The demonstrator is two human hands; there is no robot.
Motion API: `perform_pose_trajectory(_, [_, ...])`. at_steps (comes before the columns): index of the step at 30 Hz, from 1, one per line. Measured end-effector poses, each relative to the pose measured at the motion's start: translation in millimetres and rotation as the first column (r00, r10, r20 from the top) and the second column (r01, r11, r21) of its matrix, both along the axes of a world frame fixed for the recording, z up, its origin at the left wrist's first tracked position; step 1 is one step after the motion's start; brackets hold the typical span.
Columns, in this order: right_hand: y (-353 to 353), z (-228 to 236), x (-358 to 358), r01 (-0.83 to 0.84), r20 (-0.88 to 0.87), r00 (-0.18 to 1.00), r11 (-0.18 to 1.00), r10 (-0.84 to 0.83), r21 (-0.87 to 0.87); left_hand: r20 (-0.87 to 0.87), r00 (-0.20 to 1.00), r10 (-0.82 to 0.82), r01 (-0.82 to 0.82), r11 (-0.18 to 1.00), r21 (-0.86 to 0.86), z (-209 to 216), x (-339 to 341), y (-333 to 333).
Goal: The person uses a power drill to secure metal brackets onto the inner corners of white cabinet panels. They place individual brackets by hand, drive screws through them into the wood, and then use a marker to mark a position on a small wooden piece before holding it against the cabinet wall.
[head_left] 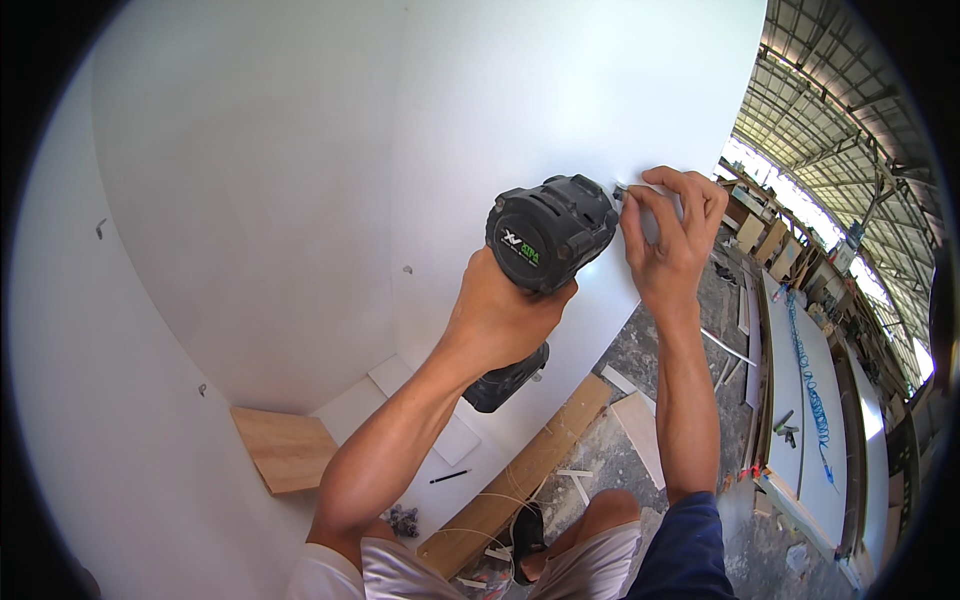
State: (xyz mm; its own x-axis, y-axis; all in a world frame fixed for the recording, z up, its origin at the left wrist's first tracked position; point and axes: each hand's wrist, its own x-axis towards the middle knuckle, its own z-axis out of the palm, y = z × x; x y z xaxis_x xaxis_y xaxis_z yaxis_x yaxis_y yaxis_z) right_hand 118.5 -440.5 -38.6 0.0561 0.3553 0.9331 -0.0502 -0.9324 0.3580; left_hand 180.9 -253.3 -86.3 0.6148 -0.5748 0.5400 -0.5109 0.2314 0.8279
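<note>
A black cordless drill (545, 232) is gripped by my left hand (510, 315), its fingers wrapped round the handle. The drill's front end points at the white panel (560, 90) on the right, near its edge. There my right hand (668, 225) pinches a small metal fitting (620, 190) against the panel, right beside the drill's nose. The bit and its contact with the fitting are hidden behind the drill body. Similar small fittings (407, 270) are fixed on the white panels, one (202, 390) on the left side.
On the white bottom panel lie a wooden board (285, 450), a black pencil (450, 477) and a heap of small fittings (403, 520). A wooden beam (530, 470) runs along the front edge. Offcuts (640, 435) litter the floor; a coiled blue hose (808, 375) rests on panels at right.
</note>
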Motion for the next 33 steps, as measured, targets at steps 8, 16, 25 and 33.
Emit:
perform_pose_trajectory(8, [-1.6,0.0,3.5,-0.028,-0.011,1.000,1.000,0.028,-0.007,-0.013,1.000,0.007,-0.006,1.000,0.024,0.9,0.7,0.0])
perform_pose_trajectory(16, [-2.7,-0.3,4.4,-0.049,-0.036,0.998,0.999,0.049,0.003,-0.091,0.995,-0.048,0.049,0.999,0.009,0.5,2.1,-0.9])
perform_pose_trajectory(25, [-0.5,0.9,2.5,-0.045,-0.063,0.997,0.999,0.044,-0.004,-0.101,0.993,-0.056,0.049,0.997,-0.067,0.4,4.0,-3.7])
perform_pose_trajectory(33, [-1.0,1.6,1.3,-0.067,-0.098,0.993,0.998,0.067,0.009,-0.095,0.995,-0.038,0.033,0.998,-0.054,-1.1,5.2,-5.1])
